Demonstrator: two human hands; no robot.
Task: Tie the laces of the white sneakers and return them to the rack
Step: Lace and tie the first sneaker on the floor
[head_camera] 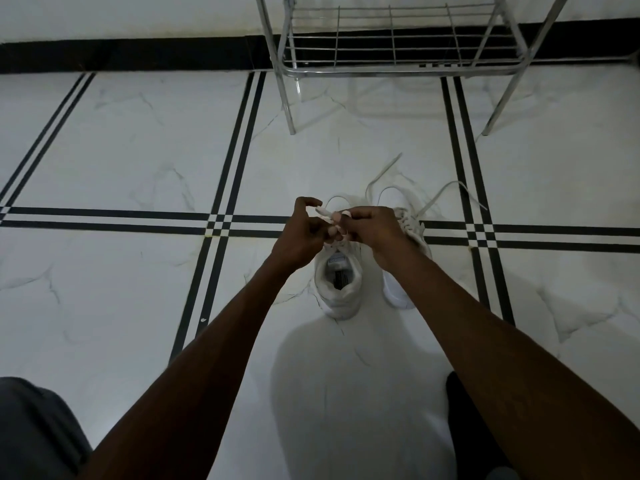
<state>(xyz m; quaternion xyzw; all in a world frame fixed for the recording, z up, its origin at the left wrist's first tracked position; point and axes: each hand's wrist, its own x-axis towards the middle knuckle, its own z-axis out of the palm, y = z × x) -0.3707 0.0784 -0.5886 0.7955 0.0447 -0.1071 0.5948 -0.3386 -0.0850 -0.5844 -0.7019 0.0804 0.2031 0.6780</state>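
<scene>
Head view: left hand (304,233) and right hand (372,230) both pinch white laces (325,212) directly above the near sneaker (337,282). Second sneaker (408,237) just right of right hand, laces loose on floor. Laces soft, limp, light; best gripped near the eyelets. Sneakers white, low-cut. Rack (398,60) beyond hands, well apart

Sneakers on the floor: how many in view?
2. The left sneaker sits under both hands, its laces being worked. The right sneaker stands beside it, partly hidden by the right forearm, its laces loose. None on the rack.
</scene>
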